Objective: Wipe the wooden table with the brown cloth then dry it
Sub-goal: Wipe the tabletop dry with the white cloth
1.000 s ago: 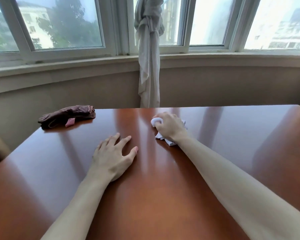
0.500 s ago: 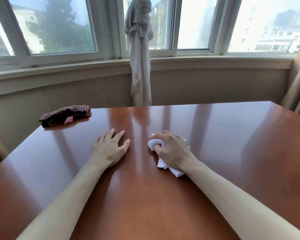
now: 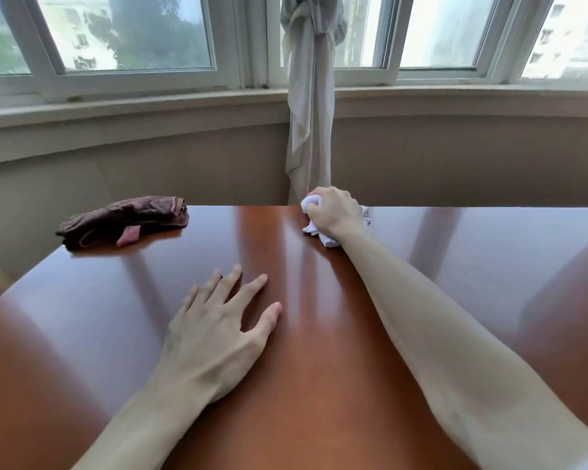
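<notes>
The glossy wooden table fills the lower half of the head view. A crumpled brown cloth with a pink tag lies at the table's far left corner, touched by neither hand. My right hand is stretched out to the far edge and is closed on a wad of white tissue, pressing it to the wood. My left hand rests flat on the tabletop near the middle, fingers spread, holding nothing.
Behind the table's far edge runs a beige wall under a window sill. A knotted pale curtain hangs down just behind my right hand. The table's left edge runs diagonally at the lower left.
My right hand pulled the white tissue back toward me, then pushed it out to the table's far edge. My left hand stayed flat on the wood.
</notes>
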A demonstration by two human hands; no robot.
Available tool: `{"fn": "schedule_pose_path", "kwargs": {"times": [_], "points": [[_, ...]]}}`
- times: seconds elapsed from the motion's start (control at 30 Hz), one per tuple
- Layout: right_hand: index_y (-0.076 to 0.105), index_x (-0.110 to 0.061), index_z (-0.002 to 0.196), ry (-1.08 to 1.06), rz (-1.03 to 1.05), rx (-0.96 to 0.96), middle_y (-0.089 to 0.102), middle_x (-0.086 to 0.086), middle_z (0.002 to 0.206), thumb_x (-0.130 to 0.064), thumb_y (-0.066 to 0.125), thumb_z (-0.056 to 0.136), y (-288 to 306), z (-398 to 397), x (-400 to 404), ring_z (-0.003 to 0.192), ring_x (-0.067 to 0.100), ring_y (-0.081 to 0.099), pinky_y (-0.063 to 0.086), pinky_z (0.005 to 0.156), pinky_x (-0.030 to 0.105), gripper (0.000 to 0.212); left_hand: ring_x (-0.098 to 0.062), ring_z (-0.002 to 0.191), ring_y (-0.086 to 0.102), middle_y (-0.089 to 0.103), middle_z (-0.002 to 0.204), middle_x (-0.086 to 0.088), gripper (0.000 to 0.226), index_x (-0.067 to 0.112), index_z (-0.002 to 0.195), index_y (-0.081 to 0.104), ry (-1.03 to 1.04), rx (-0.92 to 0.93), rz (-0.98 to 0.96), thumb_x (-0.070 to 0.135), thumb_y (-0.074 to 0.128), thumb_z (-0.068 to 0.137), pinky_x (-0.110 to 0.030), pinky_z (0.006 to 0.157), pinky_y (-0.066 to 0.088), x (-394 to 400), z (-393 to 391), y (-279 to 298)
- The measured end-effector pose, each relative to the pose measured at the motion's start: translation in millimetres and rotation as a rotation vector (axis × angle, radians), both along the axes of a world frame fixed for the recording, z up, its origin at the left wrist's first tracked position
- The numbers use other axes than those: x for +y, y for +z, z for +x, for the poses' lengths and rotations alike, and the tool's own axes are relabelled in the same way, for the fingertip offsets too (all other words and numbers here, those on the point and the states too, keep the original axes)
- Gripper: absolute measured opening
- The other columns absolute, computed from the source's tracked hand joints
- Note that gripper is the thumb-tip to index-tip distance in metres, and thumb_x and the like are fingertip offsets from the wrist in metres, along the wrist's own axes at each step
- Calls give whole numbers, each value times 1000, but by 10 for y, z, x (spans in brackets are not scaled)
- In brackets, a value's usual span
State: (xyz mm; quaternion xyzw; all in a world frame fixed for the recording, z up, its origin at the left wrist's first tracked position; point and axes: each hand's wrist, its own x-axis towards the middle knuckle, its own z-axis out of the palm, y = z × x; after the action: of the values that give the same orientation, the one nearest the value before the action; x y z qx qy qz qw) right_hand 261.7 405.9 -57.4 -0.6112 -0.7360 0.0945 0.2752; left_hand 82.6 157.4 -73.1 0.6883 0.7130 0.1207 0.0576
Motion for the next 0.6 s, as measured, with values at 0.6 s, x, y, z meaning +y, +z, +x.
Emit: {"fn": "schedule_pose_path", "kwargs": {"times": [0.6], "points": [[67,-45,115,431,-52,48,57,-30,133,-37,40,80,24,831,-3089,125,-4,52,42,107,33,45,-22,155,11,15,168,1,66,41,157,23,-21,38,-70,68,23,98,-45,125,9,-44,38,64]]}}
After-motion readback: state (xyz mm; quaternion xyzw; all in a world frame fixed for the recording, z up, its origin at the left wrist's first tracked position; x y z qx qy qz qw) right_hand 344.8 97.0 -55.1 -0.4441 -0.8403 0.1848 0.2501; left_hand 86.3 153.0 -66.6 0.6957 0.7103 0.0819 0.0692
